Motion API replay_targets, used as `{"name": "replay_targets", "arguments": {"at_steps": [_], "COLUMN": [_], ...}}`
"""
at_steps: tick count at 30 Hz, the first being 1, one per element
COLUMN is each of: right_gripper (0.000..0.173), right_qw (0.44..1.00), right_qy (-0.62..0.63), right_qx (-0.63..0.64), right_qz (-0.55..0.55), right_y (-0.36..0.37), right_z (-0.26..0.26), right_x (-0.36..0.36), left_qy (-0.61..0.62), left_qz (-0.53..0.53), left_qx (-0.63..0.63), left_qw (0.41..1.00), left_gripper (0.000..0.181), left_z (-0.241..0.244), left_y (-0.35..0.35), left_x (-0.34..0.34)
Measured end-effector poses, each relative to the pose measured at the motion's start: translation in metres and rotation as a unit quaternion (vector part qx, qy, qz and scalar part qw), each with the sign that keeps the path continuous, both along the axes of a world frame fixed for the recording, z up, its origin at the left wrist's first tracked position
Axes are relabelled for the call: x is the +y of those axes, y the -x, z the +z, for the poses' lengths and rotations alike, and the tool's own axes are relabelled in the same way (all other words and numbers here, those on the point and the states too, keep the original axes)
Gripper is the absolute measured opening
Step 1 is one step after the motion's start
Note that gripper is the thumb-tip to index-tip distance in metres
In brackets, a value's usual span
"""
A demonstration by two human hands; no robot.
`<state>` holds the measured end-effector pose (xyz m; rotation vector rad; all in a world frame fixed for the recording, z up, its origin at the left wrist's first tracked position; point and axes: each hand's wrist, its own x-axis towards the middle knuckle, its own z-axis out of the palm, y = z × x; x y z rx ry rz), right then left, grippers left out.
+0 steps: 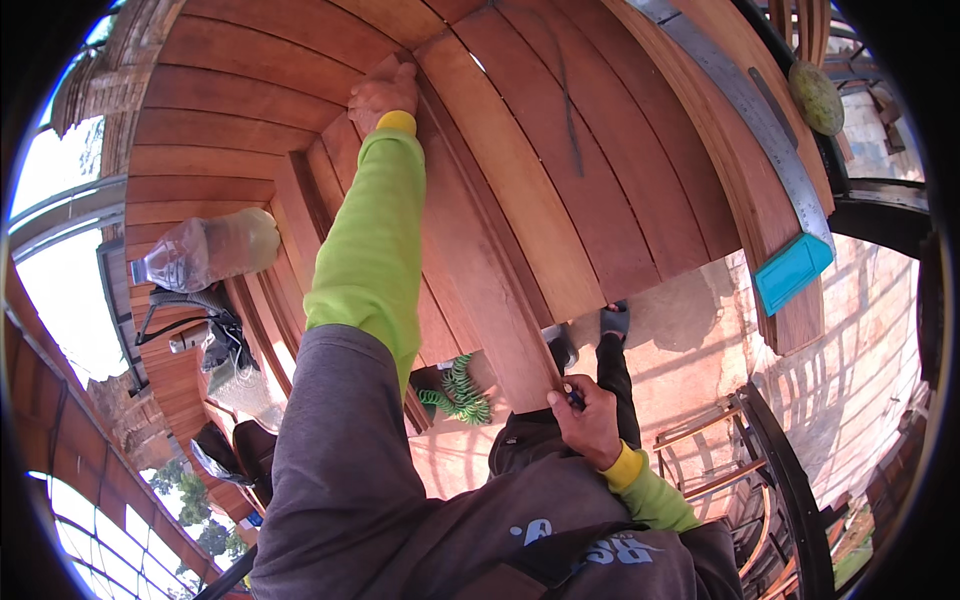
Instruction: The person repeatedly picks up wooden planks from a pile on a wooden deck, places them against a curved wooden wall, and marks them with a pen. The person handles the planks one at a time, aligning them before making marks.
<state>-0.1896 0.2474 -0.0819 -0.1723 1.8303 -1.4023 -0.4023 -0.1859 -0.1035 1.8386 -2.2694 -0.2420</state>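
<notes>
A long reddish-brown wooden board (480, 277) lies lengthwise before me on planks of the same wood. My left hand (384, 96), at the end of an outstretched green sleeve, presses on the board's far end with its fingers bent over the wood. At the near end, my right hand (589, 421) is closed around a small dark blue object (574, 397) with a pale tip, possibly a pen or marker. The thumb of that hand rests by the board's corner. Most of the blue object is hidden by the fingers.
On the right, a metal framing square (750, 112) and a turquoise plastic piece (793, 273) lie on stacked boards beside a rounded stone-like object (816, 97). A large clear plastic bottle (210, 247) lies at left. A coiled green hose (461, 394) sits below the planks.
</notes>
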Motion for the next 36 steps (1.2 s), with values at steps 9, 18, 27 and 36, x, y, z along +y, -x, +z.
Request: {"name": "replay_targets", "arguments": {"at_steps": [9, 18, 27, 36], "right_gripper": [0.023, 0.027, 0.024, 0.019], "right_qw": [1.0, 0.999, 1.0, 0.998], "right_qy": [-0.003, -0.007, -0.01, 0.01], "right_qx": [-0.026, -0.042, -0.009, -0.031], "right_qz": [0.003, -0.005, -0.014, -0.045], "right_y": [0.004, 0.002, -0.003, -0.004], "right_z": [0.005, 0.006, 0.004, -0.001], "right_x": [-0.001, -0.001, -0.002, -0.005], "left_qy": [-0.023, -0.011, 0.047, 0.005], "left_qz": [-0.047, -0.007, -0.075, -0.273], "left_qx": [0.011, 0.002, 0.044, 0.128], "left_qw": [0.999, 1.0, 0.995, 0.953], "left_gripper": [0.099, 0.093, 0.071, 0.056], "left_z": [-0.007, 0.006, -0.008, -0.009], "left_y": [-0.008, -0.001, -0.013, -0.099], "left_x": [-0.023, 0.005, -0.002, 0.1]}}
